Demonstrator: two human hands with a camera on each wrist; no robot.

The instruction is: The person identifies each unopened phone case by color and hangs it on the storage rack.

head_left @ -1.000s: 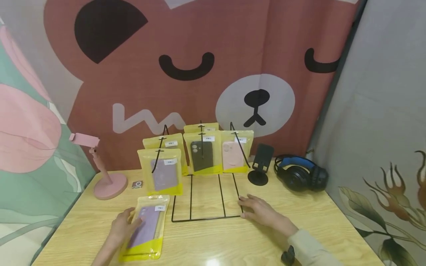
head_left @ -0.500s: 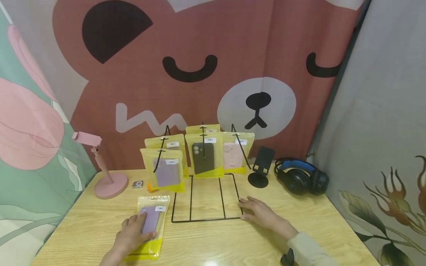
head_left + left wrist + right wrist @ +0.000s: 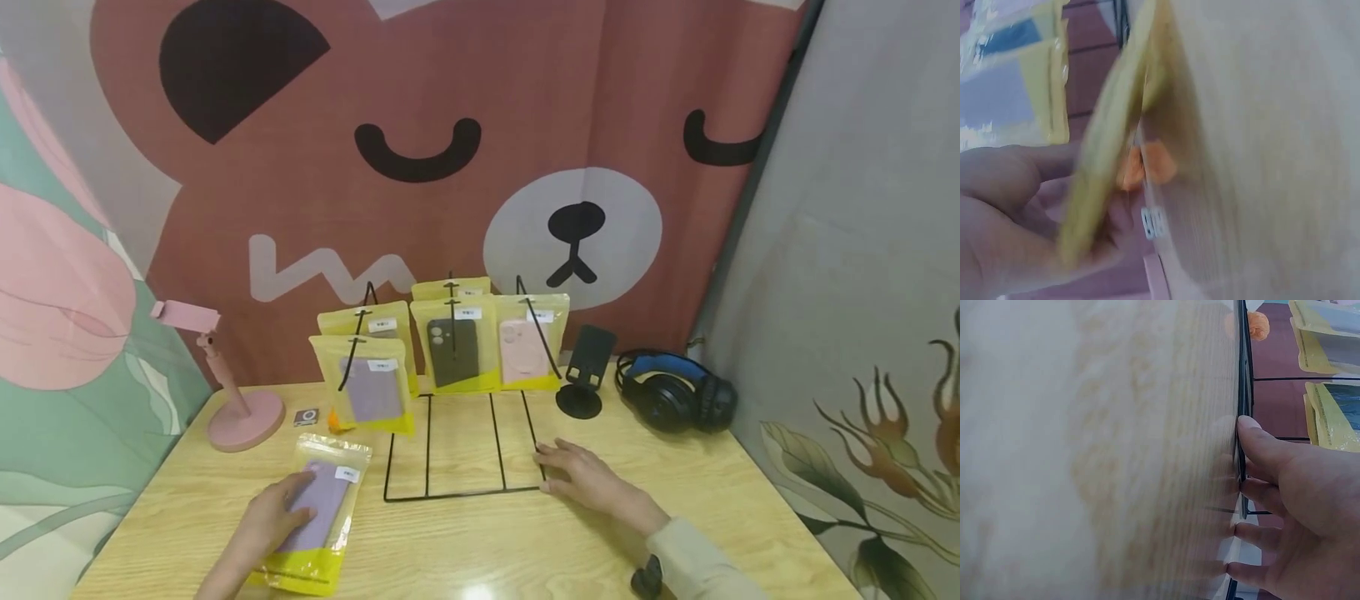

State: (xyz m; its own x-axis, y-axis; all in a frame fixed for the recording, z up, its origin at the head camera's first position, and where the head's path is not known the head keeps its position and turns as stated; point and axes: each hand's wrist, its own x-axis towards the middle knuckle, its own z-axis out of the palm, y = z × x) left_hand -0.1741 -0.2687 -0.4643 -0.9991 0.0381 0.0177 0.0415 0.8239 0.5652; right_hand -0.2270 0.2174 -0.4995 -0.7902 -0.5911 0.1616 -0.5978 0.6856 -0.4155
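In the head view, my left hand (image 3: 262,517) grips a yellow zip pouch (image 3: 311,562) with a purple phone case inside, at the front left of the table. The left wrist view shows this pouch (image 3: 1100,153) edge-on, tilted up from the wood between thumb and fingers. My right hand (image 3: 588,479) rests at the front right corner of a black wire display rack (image 3: 461,495). Its thumb (image 3: 1249,422) touches the rack's bar, and the other fingertips meet the tabletop. On the rack's hooks hang several pouched phone cases: purple (image 3: 375,390), dark (image 3: 456,350) and pink (image 3: 525,350).
A pink phone stand (image 3: 246,421) and a small square gadget (image 3: 306,417) stand at the left. Something orange (image 3: 339,421) shows behind the front purple pouch. At the right are a black phone stand (image 3: 581,402) and black-and-blue headphones (image 3: 675,400).
My left hand has gone from lying over the pouch to gripping it by its left side, and the pouch has shifted left and tilted up. The right hand stays on the rack.
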